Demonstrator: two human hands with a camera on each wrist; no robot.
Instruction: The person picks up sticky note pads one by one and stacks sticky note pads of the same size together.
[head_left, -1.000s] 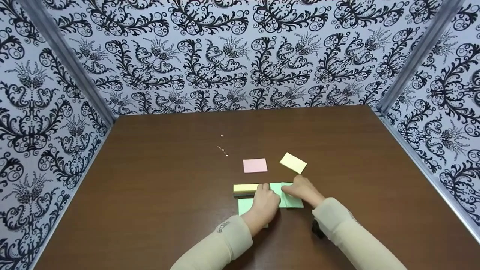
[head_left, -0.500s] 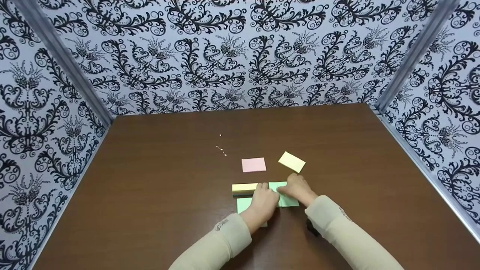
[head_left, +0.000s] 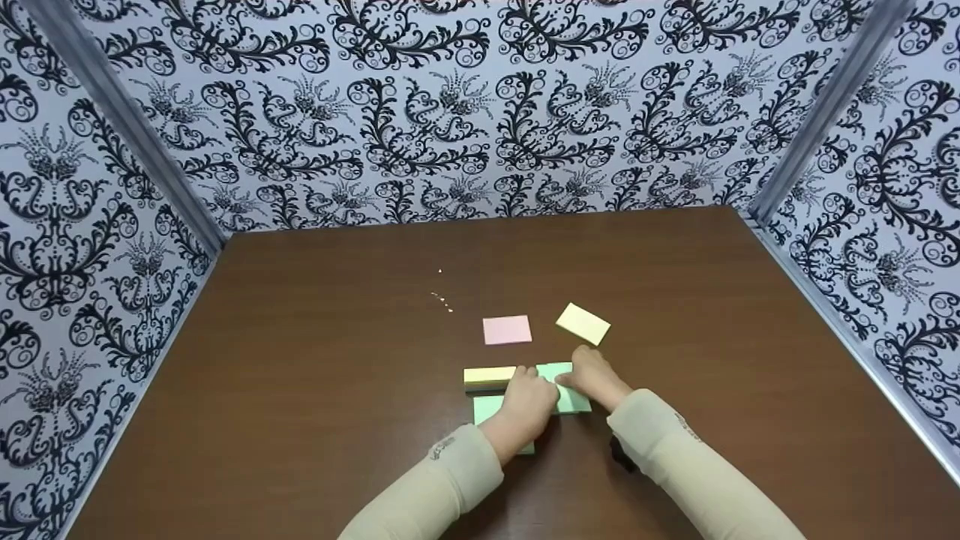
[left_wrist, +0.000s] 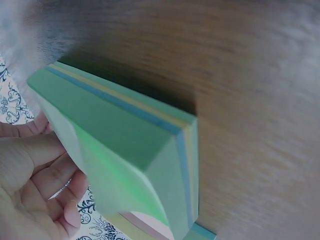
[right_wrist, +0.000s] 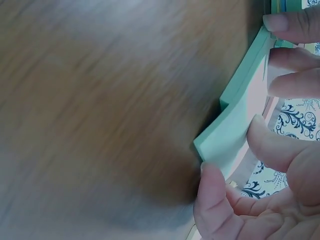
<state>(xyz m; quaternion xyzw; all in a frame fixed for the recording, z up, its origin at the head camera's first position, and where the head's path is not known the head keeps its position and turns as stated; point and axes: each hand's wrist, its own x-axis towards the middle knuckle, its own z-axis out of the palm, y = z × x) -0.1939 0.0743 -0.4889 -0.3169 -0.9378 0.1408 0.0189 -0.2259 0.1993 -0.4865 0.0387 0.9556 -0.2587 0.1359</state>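
Observation:
Both hands are on a light green sticky note pad [head_left: 574, 403] lying on the brown table. At its left end, the fingers and thumb of my left hand [head_left: 529, 401] hold it. My right hand [head_left: 595, 375] pinches the right part between thumb and fingers. In the right wrist view, a green upper piece [right_wrist: 222, 132] sits offset over another green layer, with a pinkish surface behind. Partly under my left wrist lies a thick green stack [head_left: 487, 409]; the left wrist view shows its blue and yellow layers.
A yellow-topped block of notes [head_left: 489, 376] lies just left of my left fingers. Farther back are a pink note pad [head_left: 507, 330] and a tilted pale yellow one [head_left: 583, 324]. Small light scraps [head_left: 442, 299] dot the table. Patterned walls [head_left: 450, 112] enclose its back and sides.
My right hand has shifted slightly left, bringing the right part of the green pad closer to the left hand. The left hand stays in about the same place.

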